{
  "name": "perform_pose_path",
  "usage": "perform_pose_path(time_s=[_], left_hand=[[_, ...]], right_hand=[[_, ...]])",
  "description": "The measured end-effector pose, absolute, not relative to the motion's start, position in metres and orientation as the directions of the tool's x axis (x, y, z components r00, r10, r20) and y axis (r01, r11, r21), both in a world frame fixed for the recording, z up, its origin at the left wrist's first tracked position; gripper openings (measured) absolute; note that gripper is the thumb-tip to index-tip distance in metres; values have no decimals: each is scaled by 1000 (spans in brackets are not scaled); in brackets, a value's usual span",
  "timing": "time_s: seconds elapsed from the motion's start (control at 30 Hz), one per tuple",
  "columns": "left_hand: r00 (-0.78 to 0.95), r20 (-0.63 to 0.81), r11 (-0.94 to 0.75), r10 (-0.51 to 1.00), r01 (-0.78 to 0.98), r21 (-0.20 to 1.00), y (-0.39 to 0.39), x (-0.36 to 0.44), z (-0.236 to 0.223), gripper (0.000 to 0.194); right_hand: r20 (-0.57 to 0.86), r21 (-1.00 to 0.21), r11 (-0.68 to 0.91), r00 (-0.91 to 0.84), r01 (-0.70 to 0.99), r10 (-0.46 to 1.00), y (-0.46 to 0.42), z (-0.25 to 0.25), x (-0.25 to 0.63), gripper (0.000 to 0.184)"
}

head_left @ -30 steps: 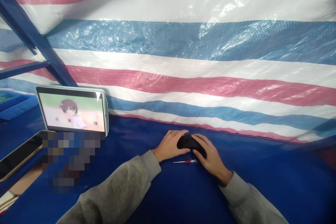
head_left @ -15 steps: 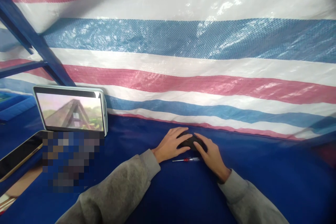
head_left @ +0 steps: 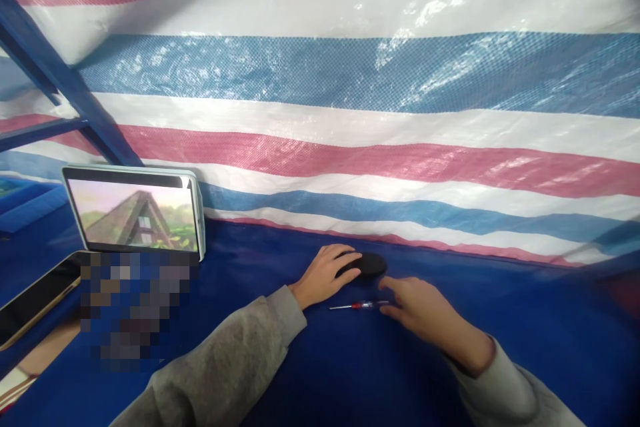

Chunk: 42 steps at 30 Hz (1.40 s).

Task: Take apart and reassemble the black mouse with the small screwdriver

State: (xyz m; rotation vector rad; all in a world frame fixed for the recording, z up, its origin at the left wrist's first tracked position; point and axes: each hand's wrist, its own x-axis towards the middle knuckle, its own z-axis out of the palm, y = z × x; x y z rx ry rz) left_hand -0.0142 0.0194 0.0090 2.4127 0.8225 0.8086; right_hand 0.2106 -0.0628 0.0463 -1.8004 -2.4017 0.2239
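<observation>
A black, oval computer mouse (head_left: 371, 264) lies on the blue table surface; its left end is covered. My left hand (head_left: 327, 273) grips that end, its fingers over the top and side. In front of the mouse lies a small screwdriver (head_left: 361, 305) with a clear handle, a red collar and a thin metal shaft pointing left. My right hand (head_left: 417, 307) is at the screwdriver's handle end, thumb and forefinger apart on either side of it. Whether the fingertips touch the handle I cannot tell.
A tablet (head_left: 135, 217) in a pale case stands at the left, showing a picture. Near it are a phone (head_left: 43, 293), a pixelated patch and part of another person's arm (head_left: 53, 347). Striped plastic sheeting (head_left: 320, 73) hangs behind the table; a blue metal frame (head_left: 75, 93) rises at left.
My right hand has let go of the mouse and moved right and toward me, to the screwdriver's handle. My left hand has stayed on the mouse.
</observation>
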Motion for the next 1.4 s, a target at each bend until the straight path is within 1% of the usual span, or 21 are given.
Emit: perform_pose_path(time_s=[0.03, 0.1, 0.2, 0.3, 0.4, 0.5, 0.57, 0.67, 0.73, 0.8, 0.87, 1.0, 1.1, 1.4], left_hand=[[638, 375, -701, 673, 389, 597, 20, -14, 10, 34], [625, 369, -682, 688, 383, 623, 20, -15, 10, 33], [612, 363, -660, 702, 368, 655, 21, -15, 11, 33], [570, 371, -624, 733, 347, 700, 22, -17, 11, 34], [472, 398, -570, 787, 312, 760, 23, -18, 12, 37], [356, 405, -507, 842, 264, 821, 24, -18, 10, 38], [298, 406, -480, 864, 242, 843, 26, -18, 8, 34], [256, 417, -475, 872, 234, 848, 27, -16, 7, 28], [240, 429, -481, 871, 229, 846, 26, -16, 6, 26], [238, 446, -496, 863, 229, 837, 24, -16, 7, 25], [253, 464, -519, 849, 234, 822, 23, -17, 8, 23], [287, 481, -551, 828, 261, 793, 21, -17, 10, 23], [261, 486, -547, 834, 275, 791, 21, -18, 9, 23], [214, 538, -578, 815, 263, 772, 22, -19, 5, 17]], right_hand=[[-29, -159, 276, -284, 948, 958, -64, 44, 209, 19], [-102, -118, 271, -283, 955, 954, -64, 38, 207, 20], [-138, -142, 285, -304, 948, 943, -63, 36, 207, 15], [-69, -224, 335, -357, 915, 931, -61, 45, 209, 10], [12, -292, 347, -359, 891, 933, -58, 65, 213, 6], [83, -393, 339, -334, 855, 939, -54, 94, 216, 18], [125, -460, 318, -294, 829, 948, -51, 117, 216, 22], [184, -554, 264, -194, 789, 964, -45, 148, 213, 25], [297, -577, 220, -48, 786, 954, -41, 161, 207, 25], [394, -611, 216, 56, 762, 917, -37, 165, 199, 26], [424, -639, 224, 94, 736, 901, -32, 162, 191, 28], [374, -704, 235, 69, 670, 925, -26, 149, 180, 27], [356, -736, 241, 60, 633, 932, -25, 145, 177, 27], [335, -724, 221, 53, 653, 941, -25, 144, 179, 21]])
